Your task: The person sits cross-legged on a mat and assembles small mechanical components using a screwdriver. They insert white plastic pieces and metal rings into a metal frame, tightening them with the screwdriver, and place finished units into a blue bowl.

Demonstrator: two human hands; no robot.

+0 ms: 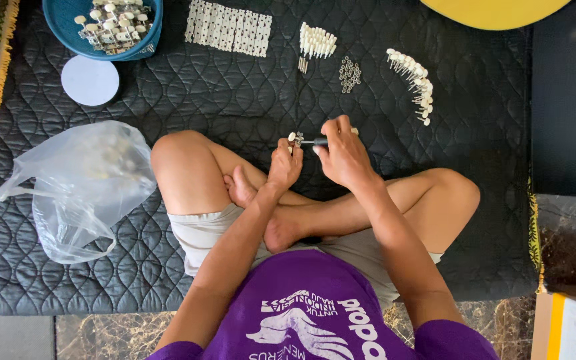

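**Head view: both hands closed on a small part and a driver at mat centre**

Head view, items logged left to right on the black quilted mat (248, 100). Near the left edge lies a crumpled clear plastic bag (75, 187), contents blurred. Above it, toward the far left corner, sits a white round disc (90, 80), and just beyond that a blue bowl (68, 30) filled with small white-and-metal pieces. Along the far edge, right of the bowl, a flat block of white parts (228, 28) is laid in rows. Next come a bundle of white pegs (316, 41), a small pile of metal rings (349, 73) and a curved row of white-capped pins (413, 79). A yellow round object (495, 10) overlaps the far edge.

At mat centre, above the crossed legs, the left hand (284, 163) is clenched around a small white-and-metal part (295, 138), held upright at the fingertips. The right hand (343, 155) grasps a dark-handled driver (319, 141), lying level, its tip touching the part. The two hands are just beside each other.
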